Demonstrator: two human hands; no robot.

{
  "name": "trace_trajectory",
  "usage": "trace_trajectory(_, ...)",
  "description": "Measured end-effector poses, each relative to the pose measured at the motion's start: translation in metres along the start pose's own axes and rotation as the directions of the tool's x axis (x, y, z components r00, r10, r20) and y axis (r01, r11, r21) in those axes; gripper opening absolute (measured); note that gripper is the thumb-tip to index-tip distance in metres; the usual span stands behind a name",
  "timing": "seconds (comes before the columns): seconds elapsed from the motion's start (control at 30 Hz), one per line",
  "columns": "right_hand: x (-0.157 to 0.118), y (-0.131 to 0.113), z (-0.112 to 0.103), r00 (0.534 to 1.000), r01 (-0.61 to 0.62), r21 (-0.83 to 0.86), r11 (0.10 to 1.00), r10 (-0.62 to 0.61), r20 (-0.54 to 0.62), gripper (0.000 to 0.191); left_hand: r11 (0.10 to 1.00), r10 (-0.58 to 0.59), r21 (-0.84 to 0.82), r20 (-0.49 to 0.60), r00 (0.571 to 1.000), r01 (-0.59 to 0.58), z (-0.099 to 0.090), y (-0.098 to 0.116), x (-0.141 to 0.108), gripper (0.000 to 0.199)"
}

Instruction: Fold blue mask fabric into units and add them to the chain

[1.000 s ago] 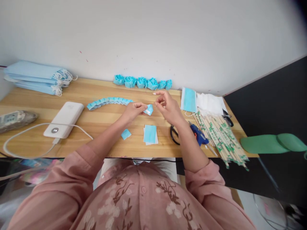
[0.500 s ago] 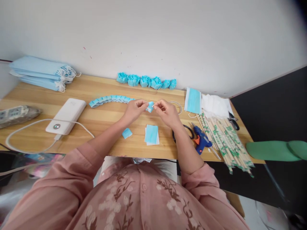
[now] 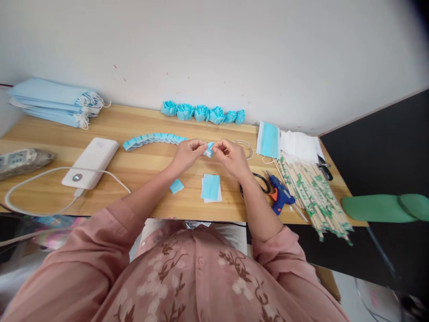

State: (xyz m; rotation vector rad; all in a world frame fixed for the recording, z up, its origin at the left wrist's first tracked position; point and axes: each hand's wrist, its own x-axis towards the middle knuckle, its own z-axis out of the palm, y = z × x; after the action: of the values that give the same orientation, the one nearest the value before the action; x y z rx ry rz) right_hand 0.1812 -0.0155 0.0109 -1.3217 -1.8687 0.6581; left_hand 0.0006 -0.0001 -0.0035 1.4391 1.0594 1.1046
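Observation:
A small folded piece of blue mask fabric (image 3: 209, 150) is pinched between my two hands above the table. My left hand (image 3: 189, 154) grips its left side with thumb and finger. On its right edge, my right hand (image 3: 231, 156) is closed in a pinch, the fingertips partly hiding the fabric. Beyond my left hand a curved row of folded blue pieces (image 3: 152, 139) lies on the wood. Nearer to me are a single blue square (image 3: 176, 186) and a small stack of cut blue and white squares (image 3: 211, 188).
Blue fabric roses (image 3: 201, 112) line the wall. A blue glue gun (image 3: 280, 194), wrapped chopsticks (image 3: 318, 197), a face mask (image 3: 268, 139) and a green bottle (image 3: 375, 208) are at right. Left stand a mask stack (image 3: 50, 102) and a white power bank (image 3: 91, 163) with its cable.
The whole view has shifted slightly. My right fingers have come a little closer to the left ones on the folded fabric, which both hands still hold.

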Motion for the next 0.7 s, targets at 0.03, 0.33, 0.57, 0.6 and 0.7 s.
trace_trajectory(0.03,-0.0001,-0.0005,-0.0001,1.000,0.001,0.000,1.000,-0.001,0.000,0.013,1.000,-0.002,-0.001,-0.003,1.000,0.002,0.0000,-0.0001,-0.0001,0.028)
trace_trajectory(0.33,0.0006,-0.0018,0.0006,1.000,0.004,-0.021,1.000,-0.004,-0.004,0.011,1.000,-0.012,-0.002,-0.013,1.000,0.012,0.0001,-0.0006,-0.0007,0.028)
trace_trajectory(0.57,0.0001,-0.0023,-0.0002,1.000,0.004,-0.027,1.000,-0.004,-0.010,0.010,1.000,-0.003,-0.021,-0.009,1.000,0.003,-0.0001,-0.0021,0.0003,0.029)
trace_trajectory(0.6,-0.0001,-0.0031,-0.0005,1.000,0.002,-0.016,1.000,-0.002,-0.012,0.010,1.000,-0.004,-0.024,-0.011,1.000,0.004,-0.0004,-0.0027,0.0007,0.028)
trace_trajectory(0.7,-0.0007,-0.0050,-0.0012,1.000,0.002,0.011,1.000,-0.002,-0.012,0.010,1.000,-0.004,-0.021,-0.022,1.000,0.004,-0.0010,-0.0046,0.0017,0.028)
